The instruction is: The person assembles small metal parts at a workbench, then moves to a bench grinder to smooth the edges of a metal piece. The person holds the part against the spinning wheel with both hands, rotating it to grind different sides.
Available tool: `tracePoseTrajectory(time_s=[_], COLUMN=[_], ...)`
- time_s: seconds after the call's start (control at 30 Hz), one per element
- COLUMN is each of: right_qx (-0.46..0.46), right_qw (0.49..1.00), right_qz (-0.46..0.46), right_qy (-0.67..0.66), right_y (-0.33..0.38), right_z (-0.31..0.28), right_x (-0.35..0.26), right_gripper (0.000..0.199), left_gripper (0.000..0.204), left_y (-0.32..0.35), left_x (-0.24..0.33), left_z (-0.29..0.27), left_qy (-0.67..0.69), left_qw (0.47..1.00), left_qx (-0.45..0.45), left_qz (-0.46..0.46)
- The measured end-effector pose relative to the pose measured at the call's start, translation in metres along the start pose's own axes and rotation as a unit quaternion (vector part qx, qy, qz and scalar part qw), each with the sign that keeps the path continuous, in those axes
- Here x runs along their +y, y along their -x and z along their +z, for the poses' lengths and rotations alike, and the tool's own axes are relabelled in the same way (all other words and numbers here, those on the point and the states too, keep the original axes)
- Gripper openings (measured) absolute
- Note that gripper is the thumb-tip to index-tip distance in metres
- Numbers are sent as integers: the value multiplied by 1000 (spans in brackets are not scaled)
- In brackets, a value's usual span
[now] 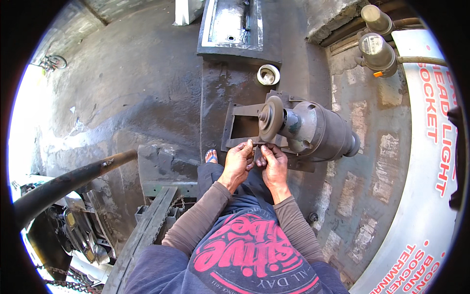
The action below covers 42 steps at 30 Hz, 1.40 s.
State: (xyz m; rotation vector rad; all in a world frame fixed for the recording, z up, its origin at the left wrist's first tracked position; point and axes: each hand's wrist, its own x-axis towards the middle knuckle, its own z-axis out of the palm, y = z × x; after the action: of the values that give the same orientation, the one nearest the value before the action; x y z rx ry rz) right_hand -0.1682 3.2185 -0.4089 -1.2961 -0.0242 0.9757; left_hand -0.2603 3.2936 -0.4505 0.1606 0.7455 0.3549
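A bench grinder motor (320,130) with a round grinding wheel (270,117) stands on a dark metal frame (240,125). Both of my hands are raised to the lower edge of the wheel. My left hand (238,161) and my right hand (274,165) pinch a small metal piece (258,146) between their fingertips, right under the wheel. The piece is mostly hidden by my fingers, and I cannot tell whether it touches the wheel.
A small white cup (268,75) sits behind the grinder. A metal trough (237,24) lies further back. A dark pipe (63,181) crosses at the left above machine parts and chain. A white curved sign (431,161) and two cylinders (377,46) stand at the right. My sandalled foot (211,156) rests on the oily floor.
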Motion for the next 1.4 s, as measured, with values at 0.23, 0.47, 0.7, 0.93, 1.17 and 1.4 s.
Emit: tracePoseTrajectory(time_s=[0.23, 0.47, 0.7, 0.93, 1.17, 1.4], right_qx=[30, 69, 33, 52, 21, -28], right_qw=[999, 997, 999, 998, 999, 999], right_qz=[-2, -4, 13, 5, 14, 11], right_qy=[-11, -35, -34, -33, -27, 14], right_y=[-7, -9, -11, -9, -9, 2], right_z=[2, -3, 1, -3, 4, -2], right_x=[0, -8, 3, -7, -1, -2], right_gripper=[11, 17, 10, 13, 10, 15], left_gripper=[24, 25, 27, 26, 24, 28], left_y=[3, -6, -6, 0, 4, 6], left_x=[9, -1, 2, 5, 8, 5], left_z=[20, 30, 18, 43, 31, 4], left_qy=[45, 36, 36, 28, 34, 29], left_qw=[999, 998, 999, 998, 998, 999], left_qx=[9, 30, 36, 54, 59, 10], left_qz=[-29, -33, -12, -27, -3, -17])
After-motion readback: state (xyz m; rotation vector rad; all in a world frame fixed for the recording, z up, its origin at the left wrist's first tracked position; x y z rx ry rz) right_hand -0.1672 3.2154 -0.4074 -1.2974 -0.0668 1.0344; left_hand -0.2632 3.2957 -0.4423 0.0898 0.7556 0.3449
